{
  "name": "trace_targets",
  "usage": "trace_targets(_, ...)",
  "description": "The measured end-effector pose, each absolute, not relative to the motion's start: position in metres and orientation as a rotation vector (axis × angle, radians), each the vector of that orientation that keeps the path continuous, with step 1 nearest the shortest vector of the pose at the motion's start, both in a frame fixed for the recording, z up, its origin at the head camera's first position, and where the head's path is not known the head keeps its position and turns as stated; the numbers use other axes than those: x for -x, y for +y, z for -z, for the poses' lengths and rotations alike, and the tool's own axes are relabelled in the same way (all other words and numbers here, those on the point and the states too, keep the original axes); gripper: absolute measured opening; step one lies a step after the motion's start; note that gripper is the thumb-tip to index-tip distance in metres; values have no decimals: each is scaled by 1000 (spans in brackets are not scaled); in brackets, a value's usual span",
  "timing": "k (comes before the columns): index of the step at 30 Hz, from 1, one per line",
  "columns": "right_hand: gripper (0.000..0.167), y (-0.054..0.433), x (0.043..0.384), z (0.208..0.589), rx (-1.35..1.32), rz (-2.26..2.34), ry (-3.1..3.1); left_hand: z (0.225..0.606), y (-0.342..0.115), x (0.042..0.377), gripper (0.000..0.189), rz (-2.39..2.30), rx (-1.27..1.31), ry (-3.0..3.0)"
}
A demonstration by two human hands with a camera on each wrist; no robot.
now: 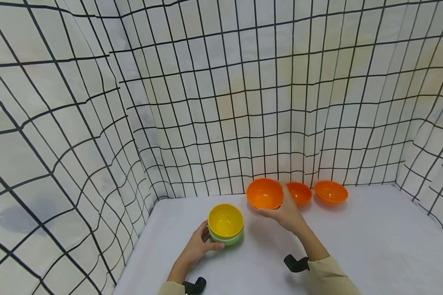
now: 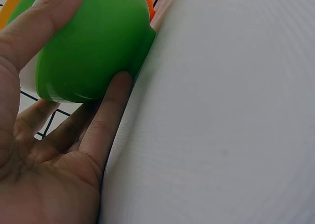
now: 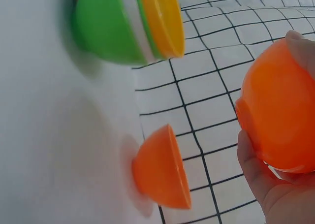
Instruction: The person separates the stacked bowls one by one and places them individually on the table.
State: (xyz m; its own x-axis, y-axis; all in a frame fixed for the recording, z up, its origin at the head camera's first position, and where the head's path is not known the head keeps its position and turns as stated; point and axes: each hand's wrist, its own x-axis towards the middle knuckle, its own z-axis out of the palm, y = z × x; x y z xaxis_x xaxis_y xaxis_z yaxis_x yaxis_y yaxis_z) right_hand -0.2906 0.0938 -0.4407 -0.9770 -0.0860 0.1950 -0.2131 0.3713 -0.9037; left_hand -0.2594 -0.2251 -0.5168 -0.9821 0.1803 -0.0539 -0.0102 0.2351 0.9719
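A stack of bowls stands on the white table, a yellow bowl on top and green below, with a white band between them. My left hand holds the stack low on its left side, thumb and fingers around the green bowl. Farther back, my right hand grips an orange bowl by its right side. The right wrist view shows this held bowl raised off the table, between thumb and fingers. Just right of that hand is a second orange bowl, partly hidden by it.
Another orange bowl stands at the back right of the table. In the right wrist view an orange bowl rests on the table. A white wall with a black grid rises behind the table and along its sides.
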Motion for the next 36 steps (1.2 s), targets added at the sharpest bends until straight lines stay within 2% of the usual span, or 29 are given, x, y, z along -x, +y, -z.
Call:
trace_targets(5, 120, 115, 283, 451, -264, -1557, -2598, 518, -224, 260, 105, -1835, -162, 2346)
trace_targets(11, 112, 150, 275, 466, -310, -1467, -2614, 518, -225, 261, 106, -1848, -145, 2337)
trace_targets(18, 119, 197, 273, 480, -277, -1430, -2640, 517, -226, 261, 105, -1861, -158, 2325)
trace_targets(24, 102, 231, 275, 482, -324, -1406, -2633, 518, -227, 262, 105, -1869, -150, 2332)
trace_targets(31, 105, 262, 273, 480, -248, -1382, -2766, 518, -226, 263, 106, -1866, -156, 2315)
trace_targets(36, 101, 282, 274, 483, -302, -1368, -2795, 520, -226, 263, 107, -1856, -142, 2309)
